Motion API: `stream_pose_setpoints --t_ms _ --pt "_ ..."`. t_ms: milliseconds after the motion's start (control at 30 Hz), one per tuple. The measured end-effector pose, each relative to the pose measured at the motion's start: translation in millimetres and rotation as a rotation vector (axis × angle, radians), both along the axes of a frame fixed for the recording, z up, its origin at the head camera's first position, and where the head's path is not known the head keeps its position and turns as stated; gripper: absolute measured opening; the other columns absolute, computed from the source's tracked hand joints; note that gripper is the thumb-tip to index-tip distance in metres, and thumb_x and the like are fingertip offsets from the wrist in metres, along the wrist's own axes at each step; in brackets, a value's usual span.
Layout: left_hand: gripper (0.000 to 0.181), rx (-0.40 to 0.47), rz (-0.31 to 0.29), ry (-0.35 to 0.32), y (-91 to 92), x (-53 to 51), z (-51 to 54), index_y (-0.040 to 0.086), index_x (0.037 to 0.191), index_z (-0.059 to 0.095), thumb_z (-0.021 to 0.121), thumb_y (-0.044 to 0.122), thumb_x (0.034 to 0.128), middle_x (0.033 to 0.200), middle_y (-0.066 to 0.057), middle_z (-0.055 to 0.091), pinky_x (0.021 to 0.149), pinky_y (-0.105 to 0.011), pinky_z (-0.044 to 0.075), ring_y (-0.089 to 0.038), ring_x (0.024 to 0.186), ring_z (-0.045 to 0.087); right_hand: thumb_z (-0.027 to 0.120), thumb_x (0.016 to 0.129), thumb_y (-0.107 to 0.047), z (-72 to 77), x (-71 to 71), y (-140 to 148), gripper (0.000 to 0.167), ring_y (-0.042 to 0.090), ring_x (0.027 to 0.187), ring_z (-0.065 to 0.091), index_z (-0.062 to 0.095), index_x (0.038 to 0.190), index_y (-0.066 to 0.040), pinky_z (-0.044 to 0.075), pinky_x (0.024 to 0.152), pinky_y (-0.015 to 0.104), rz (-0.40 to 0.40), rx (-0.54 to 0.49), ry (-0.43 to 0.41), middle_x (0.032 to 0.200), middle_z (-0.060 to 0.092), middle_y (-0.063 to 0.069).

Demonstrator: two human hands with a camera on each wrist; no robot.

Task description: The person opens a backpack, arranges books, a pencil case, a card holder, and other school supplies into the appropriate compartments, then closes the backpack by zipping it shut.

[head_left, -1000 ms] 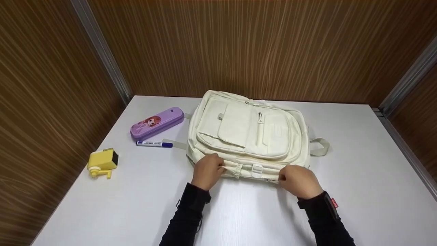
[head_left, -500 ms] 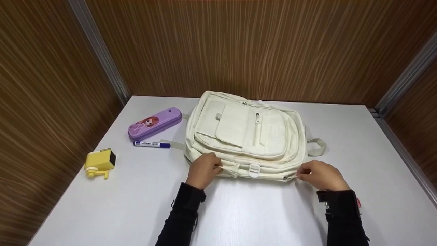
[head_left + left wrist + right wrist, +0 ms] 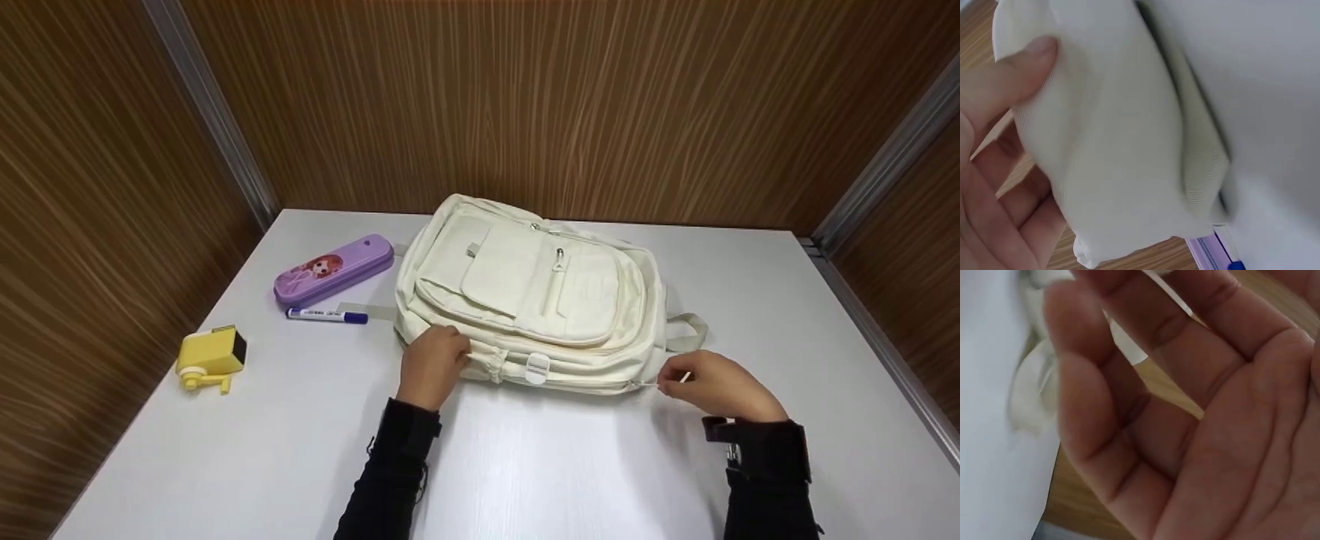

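Note:
A cream backpack (image 3: 517, 300) lies on its back on the white table, front pockets up, in the head view. My left hand (image 3: 433, 367) grips the fabric at its near left side. In the left wrist view the thumb lies over the cream cloth (image 3: 1112, 146), the other fingers behind it. At the near right corner my right hand (image 3: 724, 386) pinches a thin pale zipper pull (image 3: 648, 385), drawn out rightward from the bag. The right wrist view shows the curled fingers close up, with a pale strip showing between them.
A purple pencil case (image 3: 334, 270) and a blue-capped marker (image 3: 326, 316) lie left of the backpack. Farther left stands a yellow box-shaped gadget with a crank (image 3: 211, 358). Wood-grain panels (image 3: 525, 112) wall the table's back and sides.
My right hand has moved right along the bag's near edge with the zipper pull, to the corner. The left hand keeps its grip. The whole head view has shifted slightly.

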State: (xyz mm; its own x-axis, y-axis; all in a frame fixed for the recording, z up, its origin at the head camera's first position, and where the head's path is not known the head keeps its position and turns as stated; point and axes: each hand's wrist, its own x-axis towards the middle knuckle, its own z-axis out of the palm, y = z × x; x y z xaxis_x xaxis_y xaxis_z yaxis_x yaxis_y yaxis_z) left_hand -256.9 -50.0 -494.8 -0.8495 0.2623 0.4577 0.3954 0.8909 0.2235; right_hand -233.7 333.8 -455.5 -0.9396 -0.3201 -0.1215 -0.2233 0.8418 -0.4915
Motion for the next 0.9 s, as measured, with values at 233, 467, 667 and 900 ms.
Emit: stream_pose_setpoints --t_ms 233,467,667,900 --pt "0.013 0.065 -0.145 0.036 30.5 18.5 14.1 0.013 0.092 0.075 0.076 0.011 0.079 0.098 -0.003 0.071 0.092 -0.035 0.051 -0.023 0.099 0.064 0.061 0.086 -0.013 0.9 2.5 -24 0.013 0.004 0.063 0.046 0.066 0.076 -0.019 0.037 0.062 0.022 0.072 -0.025 0.071 0.073 0.059 -0.011" --pt "0.021 -0.148 -0.357 0.053 98.2 29.5 9.1 0.02 0.102 0.072 0.075 0.028 0.0832 0.104 0.004 0.067 0.085 -0.027 0.05 -0.015 0.096 0.06 0.063 0.083 -0.011 -3.3 -0.3 -38 0.015 0.002 0.058 0.044 0.063 0.07 -0.019 0.036 0.056 0.02 0.121 -0.09 0.024 0.062 0.05 -0.012" --pt "0.024 -0.311 -0.261 0.12 128.6 22.2 -10.4 0.023 0.095 0.068 0.078 0.033 0.076 0.1 0.003 0.06 0.072 -0.025 0.046 -0.015 0.092 0.055 0.064 0.083 -0.009 -9.0 -2.9 -44 0.017 0.002 0.055 0.043 0.06 0.069 -0.017 0.037 0.053 0.02 0.161 -0.142 0.006 0.061 0.05 -0.012" --pt "0.006 -0.353 -0.211 0.306 133.5 19.9 -25.6 0.028 0.083 0.066 0.071 0.028 0.0803 0.095 0.004 0.06 0.064 -0.024 0.043 -0.015 0.087 0.058 0.062 0.087 -0.011 -8.7 -4.1 -43 0.011 0.005 0.06 0.05 0.061 0.076 -0.014 0.039 0.057 0.02 0.15 -0.181 0.012 0.065 0.058 -0.009"
